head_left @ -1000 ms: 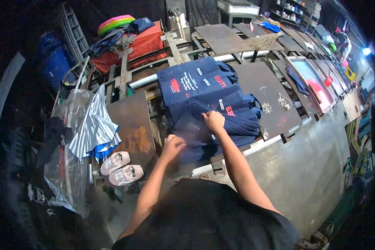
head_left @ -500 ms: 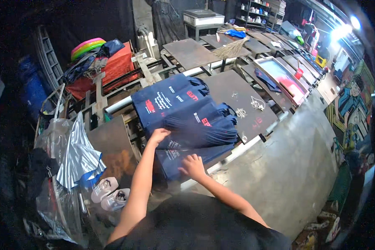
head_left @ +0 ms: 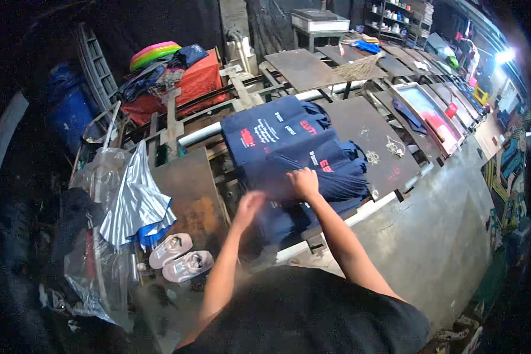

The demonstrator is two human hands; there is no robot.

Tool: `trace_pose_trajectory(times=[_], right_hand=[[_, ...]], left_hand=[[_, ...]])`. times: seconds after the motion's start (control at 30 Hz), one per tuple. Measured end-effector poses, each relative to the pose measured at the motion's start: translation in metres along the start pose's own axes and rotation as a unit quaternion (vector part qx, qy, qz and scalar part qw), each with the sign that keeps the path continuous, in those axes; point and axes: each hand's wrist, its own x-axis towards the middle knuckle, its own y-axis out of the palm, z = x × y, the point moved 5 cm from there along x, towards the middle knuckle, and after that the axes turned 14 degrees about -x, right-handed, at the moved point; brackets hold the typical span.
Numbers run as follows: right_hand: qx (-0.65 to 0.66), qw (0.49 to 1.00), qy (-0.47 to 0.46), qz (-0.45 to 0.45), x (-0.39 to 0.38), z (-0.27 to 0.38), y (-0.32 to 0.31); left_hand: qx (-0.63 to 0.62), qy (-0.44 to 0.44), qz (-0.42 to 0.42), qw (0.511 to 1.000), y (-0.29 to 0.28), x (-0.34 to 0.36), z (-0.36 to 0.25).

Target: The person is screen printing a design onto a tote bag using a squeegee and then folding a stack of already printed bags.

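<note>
Navy bags overlapping on the bench frame here; red and white print, dark loop handles, edges fanned like pleats; right hand is pinching that fan; left hand is blurry, can't tell if it's gripping.

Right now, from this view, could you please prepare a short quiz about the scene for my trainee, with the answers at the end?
1. Multiple choice: what colour are the printed bags in front of the person?
A) white
B) dark blue
C) yellow

2. True or false: the straw broom lies farther from the person than the bags do.

3. Fill the gap: the person's ____ looks more blurred than the right hand.

Key:
1. B
2. True
3. left hand
</note>
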Motion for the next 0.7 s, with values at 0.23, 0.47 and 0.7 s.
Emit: trace_pose_trajectory(times=[0.23, 0.47, 0.7], right_hand=[[0.085, 0.989, 0.050, 0.109, 0.018, 0.002, 0.022], [0.094, 0.990, 0.063, 0.084, 0.005, -0.009, 0.009], [0.131, 0.962, -0.017, -0.237, -0.072, 0.034, -0.110]], left_hand=[[0.329, 0.101, 0.072, 0.936, 0.007, -0.055, -0.003], [0.324, 0.157, 0.002, 0.933, 0.022, 0.017, -0.033], [0.392, 0.093, 0.035, 0.915, 0.012, 0.098, -0.014]])
